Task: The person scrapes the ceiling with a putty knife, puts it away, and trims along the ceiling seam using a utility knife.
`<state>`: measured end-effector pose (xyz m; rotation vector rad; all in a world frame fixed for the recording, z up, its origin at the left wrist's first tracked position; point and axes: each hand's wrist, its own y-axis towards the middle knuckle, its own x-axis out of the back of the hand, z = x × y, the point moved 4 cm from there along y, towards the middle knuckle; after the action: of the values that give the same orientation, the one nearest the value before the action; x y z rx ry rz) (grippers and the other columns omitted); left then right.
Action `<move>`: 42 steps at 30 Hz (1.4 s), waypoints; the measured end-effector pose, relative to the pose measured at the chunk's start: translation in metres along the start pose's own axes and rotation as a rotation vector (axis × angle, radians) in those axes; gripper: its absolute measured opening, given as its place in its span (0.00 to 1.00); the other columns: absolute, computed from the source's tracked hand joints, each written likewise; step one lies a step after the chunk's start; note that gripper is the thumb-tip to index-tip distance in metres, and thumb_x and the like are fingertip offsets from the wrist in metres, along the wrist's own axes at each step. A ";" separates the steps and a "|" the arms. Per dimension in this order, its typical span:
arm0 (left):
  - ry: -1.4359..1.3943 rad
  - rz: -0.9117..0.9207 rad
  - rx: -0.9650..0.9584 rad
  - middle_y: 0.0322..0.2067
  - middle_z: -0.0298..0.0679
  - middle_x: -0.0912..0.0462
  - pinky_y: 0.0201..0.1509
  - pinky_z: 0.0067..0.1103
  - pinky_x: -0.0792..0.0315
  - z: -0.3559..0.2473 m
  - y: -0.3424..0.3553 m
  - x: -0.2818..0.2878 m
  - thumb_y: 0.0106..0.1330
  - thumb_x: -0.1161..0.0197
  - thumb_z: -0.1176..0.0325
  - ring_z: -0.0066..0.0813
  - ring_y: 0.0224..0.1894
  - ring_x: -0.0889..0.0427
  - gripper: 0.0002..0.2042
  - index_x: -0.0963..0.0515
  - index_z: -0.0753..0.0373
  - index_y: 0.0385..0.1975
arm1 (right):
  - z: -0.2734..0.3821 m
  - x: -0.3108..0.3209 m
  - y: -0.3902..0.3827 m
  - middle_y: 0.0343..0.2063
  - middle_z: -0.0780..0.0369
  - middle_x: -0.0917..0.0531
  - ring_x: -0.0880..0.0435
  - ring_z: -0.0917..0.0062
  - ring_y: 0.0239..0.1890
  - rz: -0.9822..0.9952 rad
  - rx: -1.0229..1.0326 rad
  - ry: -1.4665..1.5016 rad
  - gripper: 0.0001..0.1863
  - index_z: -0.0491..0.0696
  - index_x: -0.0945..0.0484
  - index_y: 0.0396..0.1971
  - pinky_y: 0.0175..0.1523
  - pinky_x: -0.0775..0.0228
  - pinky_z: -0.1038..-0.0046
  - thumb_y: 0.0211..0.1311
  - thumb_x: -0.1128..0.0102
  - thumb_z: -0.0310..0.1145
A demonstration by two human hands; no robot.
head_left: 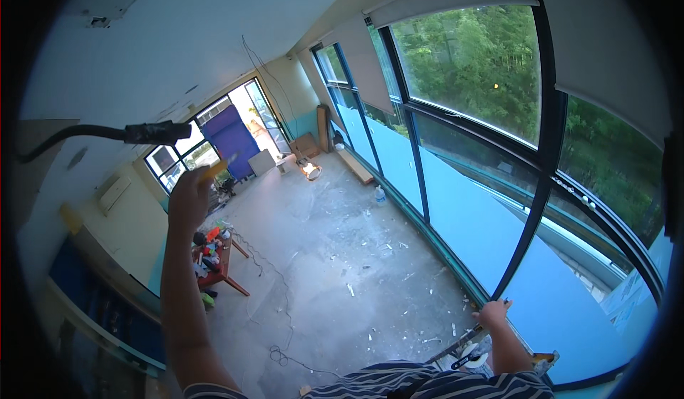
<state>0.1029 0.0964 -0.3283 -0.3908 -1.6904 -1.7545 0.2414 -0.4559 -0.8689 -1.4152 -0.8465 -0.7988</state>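
Raised at the left, my left hand (pixel 189 198) is closed around a slim yellow tool (pixel 215 170). The tool's pale tip points up and to the right; its exact kind is too blurred to tell. A black cable with a thick, tape-wrapped end (pixel 153 132) hangs just above that hand, apart from it. Low on the right, my right hand (pixel 491 315) is curled beside the dark window post (pixel 514 271). What its fingers grip is hidden. Below it, close to my body, are a white roll-like thing (pixel 479 365) and a black-handled object (pixel 467 360).
A lit bulb (pixel 311 172) hangs on thin wires. A wooden table (pixel 226 271) carries jumbled items at the left. A loose cord (pixel 285 285) and white scraps lie across the concrete floor (pixel 320 256). A clear bottle (pixel 380 195) stands near the window wall. The doorway (pixel 256 117) is far off.
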 end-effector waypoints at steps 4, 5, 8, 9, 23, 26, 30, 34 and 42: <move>0.191 -0.325 -0.236 0.36 0.45 0.20 0.46 0.34 0.26 -0.081 0.151 0.080 0.66 0.42 0.64 0.44 0.39 0.20 0.14 0.23 0.58 0.49 | -0.019 -0.017 0.008 0.43 0.58 0.18 0.30 0.64 0.59 -0.213 -0.032 0.180 0.30 0.48 0.16 0.41 0.70 0.61 0.46 0.57 0.44 0.62; 0.241 -0.359 -0.207 0.38 0.44 0.19 0.49 0.33 0.26 -0.096 0.179 0.101 0.68 0.45 0.62 0.41 0.41 0.19 0.14 0.24 0.57 0.51 | -0.018 -0.016 0.007 0.42 0.59 0.18 0.30 0.65 0.58 -0.254 -0.016 0.191 0.29 0.48 0.16 0.39 0.70 0.61 0.46 0.57 0.44 0.60; 0.384 -0.477 -0.202 0.42 0.42 0.19 0.53 0.32 0.26 -0.141 0.251 0.126 0.70 0.47 0.60 0.39 0.44 0.19 0.15 0.24 0.56 0.53 | -0.024 -0.025 0.002 0.39 0.59 0.18 0.29 0.65 0.56 -0.377 0.003 0.287 0.24 0.47 0.16 0.34 0.71 0.61 0.47 0.55 0.42 0.56; 0.469 -0.507 -0.177 0.44 0.42 0.19 0.54 0.32 0.26 -0.154 0.261 0.151 0.70 0.48 0.60 0.39 0.46 0.19 0.15 0.24 0.56 0.53 | -0.020 -0.023 0.008 0.37 0.60 0.18 0.29 0.66 0.55 -0.463 0.051 0.369 0.22 0.48 0.16 0.31 0.71 0.61 0.47 0.54 0.41 0.53; 0.570 -0.562 -0.215 0.44 0.45 0.18 0.53 0.35 0.29 -0.236 0.364 0.172 0.66 0.46 0.63 0.43 0.49 0.21 0.13 0.20 0.59 0.45 | -0.023 0.008 -0.016 0.37 0.60 0.16 0.24 0.65 0.46 -0.461 0.088 0.281 0.19 0.52 0.18 0.36 0.60 0.45 0.54 0.62 0.56 0.47; 0.566 -0.564 -0.260 0.45 0.45 0.18 0.54 0.35 0.29 -0.245 0.369 0.168 0.67 0.47 0.63 0.43 0.49 0.21 0.13 0.20 0.59 0.45 | -0.026 -0.005 -0.006 0.38 0.61 0.16 0.24 0.66 0.47 -0.480 0.104 0.293 0.19 0.53 0.17 0.36 0.62 0.48 0.53 0.61 0.55 0.47; 0.584 -0.537 -0.195 0.44 0.46 0.18 0.55 0.35 0.29 -0.251 0.378 0.167 0.67 0.46 0.63 0.44 0.49 0.21 0.13 0.20 0.60 0.44 | -0.029 -0.015 0.002 0.38 0.63 0.16 0.25 0.67 0.47 -0.488 0.106 0.307 0.17 0.55 0.17 0.36 0.62 0.48 0.54 0.58 0.51 0.49; 0.670 -0.565 -0.192 0.44 0.43 0.18 0.54 0.34 0.28 -0.248 0.390 0.167 0.70 0.49 0.60 0.42 0.47 0.20 0.14 0.22 0.57 0.48 | -0.030 -0.023 0.008 0.38 0.63 0.16 0.25 0.68 0.48 -0.506 0.099 0.331 0.18 0.55 0.17 0.37 0.63 0.49 0.53 0.57 0.49 0.49; 0.740 -0.577 -0.164 0.47 0.42 0.18 0.55 0.35 0.28 -0.242 0.394 0.161 0.72 0.51 0.57 0.40 0.48 0.20 0.17 0.25 0.51 0.56 | -0.030 -0.012 0.001 0.46 0.61 0.17 0.26 0.67 0.53 -0.409 0.102 0.335 0.22 0.54 0.18 0.46 0.66 0.52 0.52 0.57 0.51 0.49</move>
<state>0.2901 -0.1567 0.0471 0.6800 -1.1670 -2.0773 0.2370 -0.4864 -0.8789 -0.9903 -0.9097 -1.2455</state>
